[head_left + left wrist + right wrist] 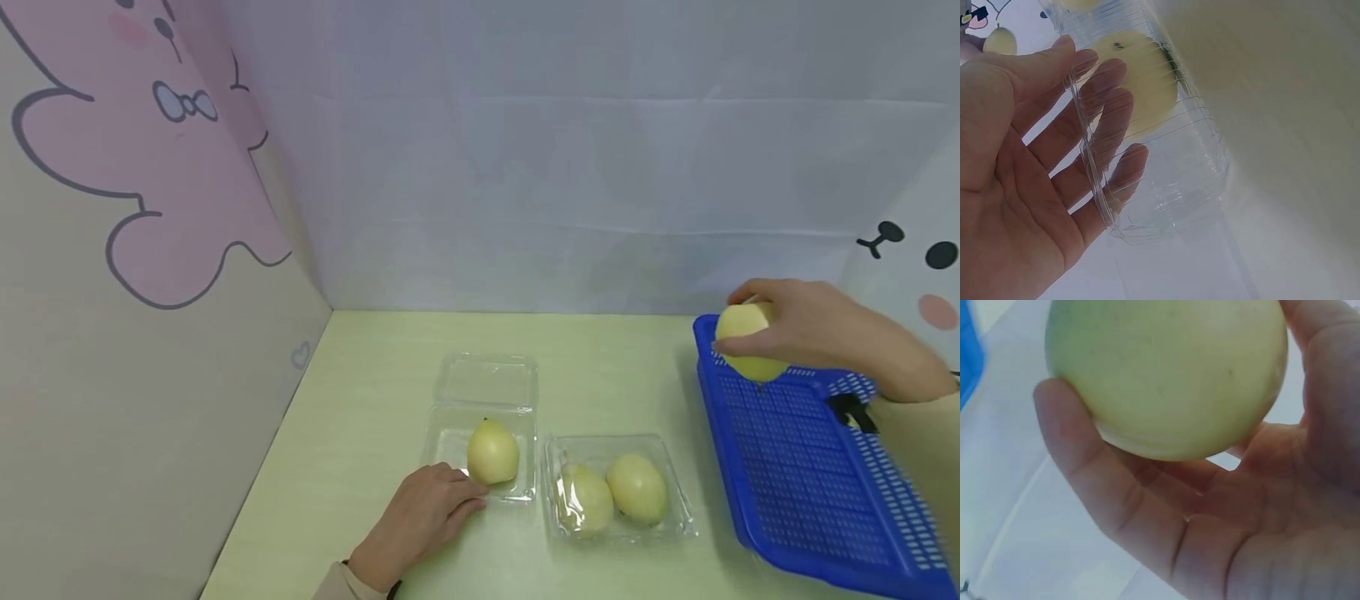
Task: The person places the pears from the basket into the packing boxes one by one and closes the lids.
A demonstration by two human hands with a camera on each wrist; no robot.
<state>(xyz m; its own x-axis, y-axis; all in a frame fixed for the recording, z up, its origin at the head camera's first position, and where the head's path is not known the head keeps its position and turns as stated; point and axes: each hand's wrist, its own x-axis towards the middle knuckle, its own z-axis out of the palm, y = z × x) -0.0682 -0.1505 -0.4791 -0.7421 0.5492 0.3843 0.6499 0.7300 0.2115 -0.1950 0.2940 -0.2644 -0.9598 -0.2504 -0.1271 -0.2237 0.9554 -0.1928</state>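
Over the back left corner of the blue basket (pixel 723 467), my right hand (pixel 806 329) holds a pale yellow pear (pixel 750 367), its stem pointing down. In the right wrist view, fingers and thumb wrap round this pear (pixel 1166 375). My left hand (pixel 427 512) is at the near left corner of an open clear plastic box (pixel 442 446), its lid folded back. A single pear (pixel 492 452) sits in that box, stem up. From the left wrist, the left hand (pixel 1029 169) grips the box's rim (pixel 1094 175), with several fingers showing through the plastic.
Right of the open box stands a second clear box (pixel 600 446) with two pears (pixel 637 490) under its plastic. A black strap or band (pixel 851 412) shows at the basket's right side, by the right sleeve (pixel 918 450). Printed wall sheets rise behind and left of the table (pixel 375 358).
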